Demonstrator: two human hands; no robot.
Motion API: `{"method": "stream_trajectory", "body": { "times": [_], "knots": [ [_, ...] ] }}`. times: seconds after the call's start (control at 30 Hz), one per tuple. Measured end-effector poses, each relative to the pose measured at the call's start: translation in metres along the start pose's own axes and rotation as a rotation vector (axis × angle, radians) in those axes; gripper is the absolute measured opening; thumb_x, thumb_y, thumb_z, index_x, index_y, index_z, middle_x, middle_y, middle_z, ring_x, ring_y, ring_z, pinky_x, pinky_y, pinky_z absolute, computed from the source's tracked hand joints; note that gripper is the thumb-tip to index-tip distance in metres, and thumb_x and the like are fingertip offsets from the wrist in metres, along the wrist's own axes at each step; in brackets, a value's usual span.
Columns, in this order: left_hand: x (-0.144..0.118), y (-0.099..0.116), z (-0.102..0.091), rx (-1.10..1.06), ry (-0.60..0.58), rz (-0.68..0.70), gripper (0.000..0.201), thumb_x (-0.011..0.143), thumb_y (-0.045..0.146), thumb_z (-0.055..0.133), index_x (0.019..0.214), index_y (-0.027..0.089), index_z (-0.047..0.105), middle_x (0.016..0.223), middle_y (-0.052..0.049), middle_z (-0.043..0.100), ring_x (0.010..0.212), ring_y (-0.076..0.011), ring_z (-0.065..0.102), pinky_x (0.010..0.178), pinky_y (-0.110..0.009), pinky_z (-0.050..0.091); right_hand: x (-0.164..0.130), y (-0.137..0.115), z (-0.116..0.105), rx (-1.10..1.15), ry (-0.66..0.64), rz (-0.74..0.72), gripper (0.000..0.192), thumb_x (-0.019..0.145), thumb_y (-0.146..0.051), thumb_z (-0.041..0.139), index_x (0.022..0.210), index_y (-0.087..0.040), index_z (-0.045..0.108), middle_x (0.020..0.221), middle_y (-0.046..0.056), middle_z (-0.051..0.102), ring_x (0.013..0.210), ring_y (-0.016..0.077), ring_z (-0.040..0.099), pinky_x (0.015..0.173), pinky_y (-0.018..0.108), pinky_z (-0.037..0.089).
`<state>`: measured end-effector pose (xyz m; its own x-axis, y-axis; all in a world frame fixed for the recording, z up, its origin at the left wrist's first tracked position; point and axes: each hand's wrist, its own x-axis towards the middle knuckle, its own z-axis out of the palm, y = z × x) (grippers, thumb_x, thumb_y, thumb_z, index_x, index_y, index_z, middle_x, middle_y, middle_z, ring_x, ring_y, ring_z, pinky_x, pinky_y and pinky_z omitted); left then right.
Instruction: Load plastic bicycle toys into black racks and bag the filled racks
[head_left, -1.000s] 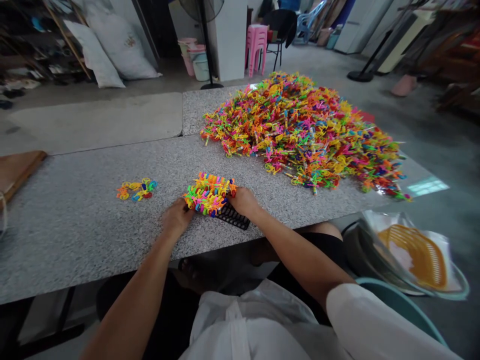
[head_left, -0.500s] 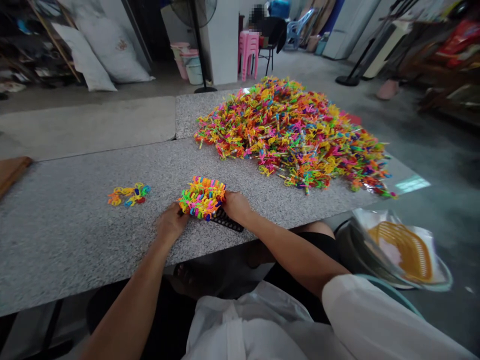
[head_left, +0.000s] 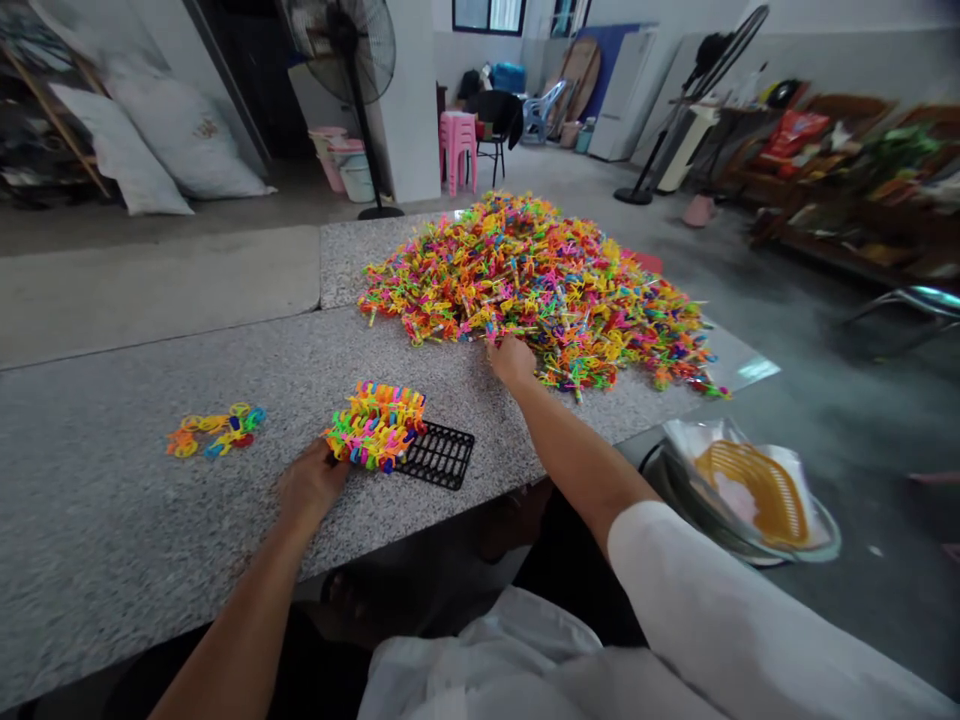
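A black slotted rack lies near the front edge of the speckled stone table, its left half filled with a row of bright plastic pieces. My left hand rests against the left end of that row. My right hand is stretched out to the near edge of a big heap of multicoloured plastic pieces, fingers down among them; whether it grips one is hidden. A few loose coloured rings lie to the left.
A basin with an orange basket stands on the floor at my right. Beyond the table stand a pedestal fan, white sacks, pink stools and a chair. Shelving lines the right wall.
My right hand left the right end of the rack and reached forward to the heap. The camera tilted up and the rack's empty right half now shows. My left hand stayed.
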<state>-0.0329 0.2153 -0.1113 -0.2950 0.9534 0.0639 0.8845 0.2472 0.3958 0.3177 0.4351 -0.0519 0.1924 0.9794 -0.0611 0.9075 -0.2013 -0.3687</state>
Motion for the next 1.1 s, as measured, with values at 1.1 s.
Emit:
{"method": "stream_trajectory", "body": {
  "times": [1.1],
  "knots": [
    [-0.003, -0.003, -0.005, -0.335, 0.022, -0.116, 0.043, 0.089, 0.041, 0.054, 0.119, 0.022, 0.077, 0.107, -0.007, 0.083, 0.092, -0.0252, 0.075, 0.083, -0.034, 0.057, -0.053, 0.05, -0.016, 1.055, -0.727, -0.25, 0.023, 0.073, -0.039, 0.072, 0.078, -0.023, 0.057, 0.069, -0.001, 0.065, 0.056, 0.0124, 0.054, 0.048, 0.022, 0.041]
  ]
}}
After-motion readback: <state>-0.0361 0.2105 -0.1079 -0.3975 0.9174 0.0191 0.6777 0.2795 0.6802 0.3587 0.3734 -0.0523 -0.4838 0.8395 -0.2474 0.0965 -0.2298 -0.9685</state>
